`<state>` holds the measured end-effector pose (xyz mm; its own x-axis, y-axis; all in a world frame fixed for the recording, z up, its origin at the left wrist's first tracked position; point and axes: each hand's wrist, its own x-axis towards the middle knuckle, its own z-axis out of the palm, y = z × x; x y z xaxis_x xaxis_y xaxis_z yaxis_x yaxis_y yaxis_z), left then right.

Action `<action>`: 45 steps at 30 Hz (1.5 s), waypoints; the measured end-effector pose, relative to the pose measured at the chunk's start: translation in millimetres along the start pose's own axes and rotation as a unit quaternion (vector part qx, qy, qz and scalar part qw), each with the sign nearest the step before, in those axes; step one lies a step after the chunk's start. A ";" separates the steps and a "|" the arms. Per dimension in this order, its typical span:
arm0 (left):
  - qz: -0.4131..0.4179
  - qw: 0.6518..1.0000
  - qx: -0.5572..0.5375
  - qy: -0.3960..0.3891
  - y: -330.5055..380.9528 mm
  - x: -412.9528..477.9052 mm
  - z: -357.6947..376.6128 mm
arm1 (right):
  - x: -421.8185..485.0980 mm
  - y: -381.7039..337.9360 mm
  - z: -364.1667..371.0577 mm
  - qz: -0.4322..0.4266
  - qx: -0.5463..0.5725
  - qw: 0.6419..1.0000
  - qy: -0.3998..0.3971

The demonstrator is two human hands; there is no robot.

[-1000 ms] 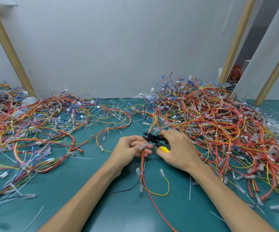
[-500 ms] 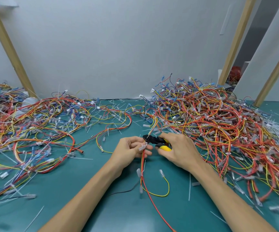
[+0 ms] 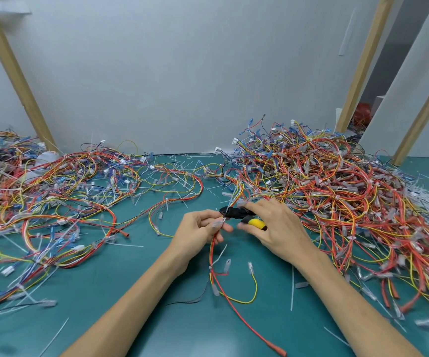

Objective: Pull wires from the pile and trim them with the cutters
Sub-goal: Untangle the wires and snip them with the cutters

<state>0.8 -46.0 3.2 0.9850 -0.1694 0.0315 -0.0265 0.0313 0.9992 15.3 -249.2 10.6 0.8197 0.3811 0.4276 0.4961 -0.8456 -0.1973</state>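
My left hand pinches a thin bundle of red and yellow wires near its top, where a clear connector and a white cable tie sit. The bundle trails down towards me across the green table. My right hand grips black cutters with yellow handles. The black jaws point left and touch the bundle right at my left fingertips. A big tangled pile of red, yellow and blue wires lies just right of and behind my right hand.
A second spread of wires covers the left side of the table. Cut white cable ties lie heaped at the far right, and loose ties are scattered about. Slanted wooden posts stand against the white back wall.
Both hands stay close together over the same spot. The cutters' jaws have shifted slightly at the top of the bundle held by my left hand; little else differs.
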 end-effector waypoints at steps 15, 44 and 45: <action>-0.014 1.000 0.005 0.017 1.6 1.0 -1.6 | -0.6 -3.6 1.2 0.078 -0.057 0.994 -0.045; -0.047 0.999 0.005 0.020 -3.3 6.3 -5.6 | -3.8 -9.2 11.9 0.082 -0.125 0.988 -0.039; -0.046 0.999 0.007 0.021 -2.8 6.0 -5.5 | -3.8 -9.1 11.9 0.082 -0.124 0.988 -0.039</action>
<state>7.7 -41.7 0.5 0.9897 -0.1295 -0.0613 0.0624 0.0043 0.9980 11.1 -238.5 0.3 0.9081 0.2500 0.3360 0.2761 -0.9606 -0.0314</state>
